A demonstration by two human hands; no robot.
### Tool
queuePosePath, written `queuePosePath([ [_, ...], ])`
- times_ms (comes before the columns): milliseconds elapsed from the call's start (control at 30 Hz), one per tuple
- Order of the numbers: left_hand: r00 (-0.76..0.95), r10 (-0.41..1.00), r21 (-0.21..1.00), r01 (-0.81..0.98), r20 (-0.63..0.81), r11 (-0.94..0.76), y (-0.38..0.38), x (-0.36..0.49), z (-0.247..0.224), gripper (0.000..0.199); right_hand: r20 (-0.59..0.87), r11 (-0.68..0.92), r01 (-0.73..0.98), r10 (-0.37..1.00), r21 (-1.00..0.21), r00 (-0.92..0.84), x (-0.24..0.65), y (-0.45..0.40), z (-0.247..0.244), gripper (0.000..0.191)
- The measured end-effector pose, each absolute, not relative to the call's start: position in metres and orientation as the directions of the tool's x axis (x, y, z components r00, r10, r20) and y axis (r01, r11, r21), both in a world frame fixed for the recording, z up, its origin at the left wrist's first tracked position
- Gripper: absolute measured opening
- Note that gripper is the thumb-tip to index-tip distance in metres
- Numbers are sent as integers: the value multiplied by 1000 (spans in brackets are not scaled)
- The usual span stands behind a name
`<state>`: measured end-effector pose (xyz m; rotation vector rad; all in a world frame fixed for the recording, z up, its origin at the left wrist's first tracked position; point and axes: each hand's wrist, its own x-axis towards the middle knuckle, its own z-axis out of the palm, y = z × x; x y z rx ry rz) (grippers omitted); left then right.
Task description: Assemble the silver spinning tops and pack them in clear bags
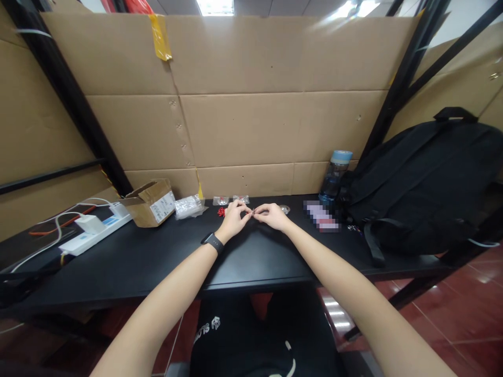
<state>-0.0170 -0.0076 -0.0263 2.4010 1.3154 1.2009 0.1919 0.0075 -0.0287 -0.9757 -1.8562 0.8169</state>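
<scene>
My left hand point(234, 218), with a dark watch point(212, 242) on its wrist, is over the black table point(251, 262), its thumb and fingers pinched together. My right hand point(272, 215) meets it fingertip to fingertip, also pinched. Between the fingertips is a tiny dark item, too small to name. Small red pieces point(221, 211) lie just left of my left hand. Behind the hands are two small clear packets, one on the left point(220, 200) and one on the right point(244, 199). A small round, shiny item point(284, 209) sits beside my right hand, partly hidden by it.
An open cardboard box point(151, 204), clear plastic bags point(189, 207) and a white power strip point(94, 233) with cables are on the left. To the right are a blurred-out flat item point(322, 215), a blue-capped bottle point(335, 177) and a black backpack point(420, 183). Cardboard point(239, 125) stands behind.
</scene>
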Motion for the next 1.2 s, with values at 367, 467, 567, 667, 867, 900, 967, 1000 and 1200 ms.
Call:
queuePosePath([
  [367,355,744,400,671,566,-625,-13,-17,-19,10,484,601,406,797,-688,-361,194,9,-27,6],
  [467,356,742,407,662,568,-629,-13,-19,-15,18,547,669,458,743,-586,-386,196,6,-23,8],
  [567,371,723,393,650,583,-650,-15,-22,-10,26,607,737,502,667,-454,-431,200,3,-17,10],
  [667,452,707,336,655,544,-677,-16,-23,-10,29,600,738,525,663,-423,-448,204,0,-11,10],
  [867,602,669,281,615,436,-737,-18,-20,-16,27,558,698,551,708,-458,-433,211,-1,-6,9],
  [900,611,663,291,602,432,-744,-19,-20,-15,27,552,695,550,712,-463,-434,211,-1,-5,9],
  [967,627,651,311,575,428,-757,-21,-20,-12,28,546,692,549,715,-468,-436,212,0,-5,9],
  [1000,638,643,315,562,423,-765,-22,-20,-10,28,547,692,550,716,-468,-435,213,0,-5,10],
  [1200,718,620,280,554,316,-784,-24,-20,-8,37,565,680,573,720,-458,-403,213,-2,-3,9],
])
